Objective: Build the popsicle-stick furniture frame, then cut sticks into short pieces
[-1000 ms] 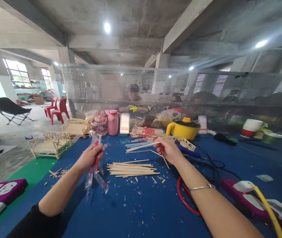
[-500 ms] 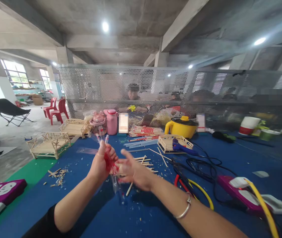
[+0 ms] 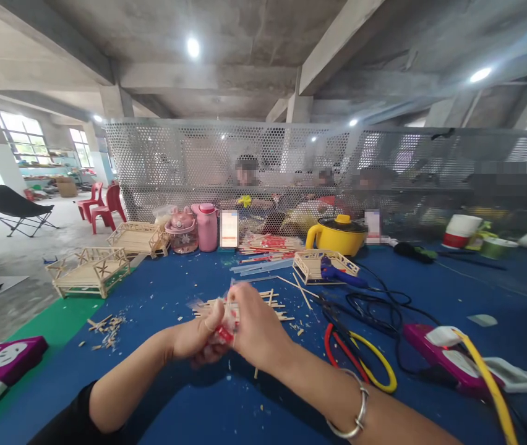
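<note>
My left hand [image 3: 198, 339] and my right hand [image 3: 258, 324] meet low over the blue tabletop [image 3: 263, 408]. Between them is a crumpled clear plastic wrapper [image 3: 225, 334] with red print, gripped by the closed fingers of both. Part of the wrapper and several fingertips are hidden. Just beyond my hands lies a loose pile of thin wooden sticks [image 3: 273, 304], partly covered by them. Farther off, clear glue sticks [image 3: 258, 268] lie in front of red-and-white packets of sticks [image 3: 270, 243].
A blue glue gun [image 3: 342, 274] rests on a small wooden tray [image 3: 304, 267]. Pliers with red and yellow handles [image 3: 386, 364], a black cable [image 3: 370, 304] and a purple power strip [image 3: 419, 346] occupy the right. Stick scraps [image 3: 108, 330] and a stick-built tray [image 3: 88, 272] are left.
Both hands have come together and lower, bunching the wrapper between them. My right hand, previously spread, has closed on it. The wrapper's loose end at the left has been gathered in.
</note>
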{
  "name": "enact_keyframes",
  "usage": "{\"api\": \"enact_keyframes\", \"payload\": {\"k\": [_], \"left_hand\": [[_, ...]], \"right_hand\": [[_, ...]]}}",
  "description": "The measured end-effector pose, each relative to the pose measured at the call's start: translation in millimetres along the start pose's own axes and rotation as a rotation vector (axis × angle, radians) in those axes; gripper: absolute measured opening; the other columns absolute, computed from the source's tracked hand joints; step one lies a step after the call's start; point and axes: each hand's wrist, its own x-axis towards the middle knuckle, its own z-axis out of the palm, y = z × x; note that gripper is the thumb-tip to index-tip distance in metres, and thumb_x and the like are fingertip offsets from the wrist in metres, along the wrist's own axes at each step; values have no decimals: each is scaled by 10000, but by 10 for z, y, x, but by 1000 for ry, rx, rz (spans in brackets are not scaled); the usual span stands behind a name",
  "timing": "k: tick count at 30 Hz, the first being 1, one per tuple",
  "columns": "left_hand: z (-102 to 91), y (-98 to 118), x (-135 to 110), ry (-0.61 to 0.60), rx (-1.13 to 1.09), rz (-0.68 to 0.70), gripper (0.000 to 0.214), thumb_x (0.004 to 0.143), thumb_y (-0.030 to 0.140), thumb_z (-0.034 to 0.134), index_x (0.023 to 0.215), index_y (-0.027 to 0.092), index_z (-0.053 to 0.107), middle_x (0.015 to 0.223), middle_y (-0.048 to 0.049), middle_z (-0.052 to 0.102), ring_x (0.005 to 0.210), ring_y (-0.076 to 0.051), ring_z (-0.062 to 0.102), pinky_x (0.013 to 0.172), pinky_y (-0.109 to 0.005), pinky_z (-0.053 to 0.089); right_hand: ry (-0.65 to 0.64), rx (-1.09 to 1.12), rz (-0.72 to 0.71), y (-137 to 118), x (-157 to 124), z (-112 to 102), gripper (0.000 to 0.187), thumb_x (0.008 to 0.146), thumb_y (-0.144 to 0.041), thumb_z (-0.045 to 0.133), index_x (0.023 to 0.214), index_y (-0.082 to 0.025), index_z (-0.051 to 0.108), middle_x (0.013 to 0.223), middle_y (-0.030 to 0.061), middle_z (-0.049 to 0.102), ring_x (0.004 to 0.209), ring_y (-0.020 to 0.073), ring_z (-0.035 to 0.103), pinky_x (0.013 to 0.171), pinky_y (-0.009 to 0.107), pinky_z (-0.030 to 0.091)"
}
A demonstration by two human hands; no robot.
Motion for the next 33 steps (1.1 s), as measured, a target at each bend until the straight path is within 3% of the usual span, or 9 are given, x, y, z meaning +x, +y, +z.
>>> {"api": "enact_keyframes", "payload": {"k": [3, 6, 10, 14, 17, 21, 25, 30, 33], "left_hand": [[19, -63, 18, -109, -153, -52, 728, 463, 905, 178, 523, 201, 350, 414, 76, 230, 352, -39, 125, 333, -199, 92], [-1, -76, 54, -87, -305, 16, 714, 386, 900, 322, 522, 200, 318, 421, 98, 194, 368, -21, 87, 348, -182, 61], [18, -1, 112, 155, -392, 143, 652, 487, 798, 504, 672, 178, 427, 474, 90, 314, 388, -19, 164, 372, -155, 88], [83, 11, 207, 596, -191, 291, 524, 714, 638, 493, 965, 178, 506, 600, 28, 502, 466, -81, 426, 393, -175, 279], [98, -29, 234, 814, 169, 537, 372, 826, 455, 463, 1082, 199, 549, 856, -55, 601, 744, -153, 571, 655, -265, 462], [97, -18, 167, 716, 564, 746, 364, 898, 292, 337, 1201, 242, 533, 1149, -91, 546, 1058, -182, 514, 932, -317, 398], [55, 15, 100, 550, 701, 708, 468, 884, 221, 344, 1345, 300, 354, 1286, -64, 472, 1149, -179, 465, 975, -325, 370], [-89, -55, 128, 644, 622, 625, 308, 810, 205, 463, 1063, 278, 624, 1004, -60, 635, 910, -186, 588, 812, -268, 433], [-115, -82, 173, 721, 534, 565, 142, 770, 250, 519, 744, 220, 656, 732, -47, 640, 700, -168, 588, 647, -233, 423]], "right_hand": [[-41, 180, -136, 39, -14, 36, 595, 718, -270, 603, 1273, -199, 400, 1248, 114, 500, 1100, 235, 481, 871, 341, 396], [-142, 256, -260, 59, -17, 62, 253, 836, -165, 425, 1017, -244, 582, 972, 37, 641, 917, 178, 575, 797, 299, 423], [37, 151, -286, 110, 6, 125, 257, 848, -164, 398, 703, -213, 604, 789, 57, 645, 843, 196, 573, 790, 333, 408], [80, 391, 43, 213, 80, 218, 200, 796, -201, 478, 627, -202, 584, 604, 18, 594, 586, 148, 530, 597, 285, 415], [-4, 869, 396, 286, 155, 272, 80, 697, -267, 611, 684, -194, 579, 511, -39, 545, 451, 99, 475, 458, 228, 382], [-52, 1097, 542, 392, 229, 259, 211, 625, -258, 672, 770, -191, 534, 519, -68, 542, 432, 74, 500, 441, 195, 406], [-179, 1167, 597, 499, 257, 153, 164, 609, -163, 661, 734, -166, 554, 521, -45, 567, 434, 72, 528, 463, 197, 443], [-289, 1233, 607, 507, 259, 21, 266, 628, -122, 620, 888, -174, 599, 707, -6, 659, 605, 85, 625, 637, 222, 500], [-293, 1029, 424, 438, 223, 2, 345, 643, -156, 646, 985, -199, 621, 821, 13, 686, 737, 139, 645, 728, 300, 504]]}}
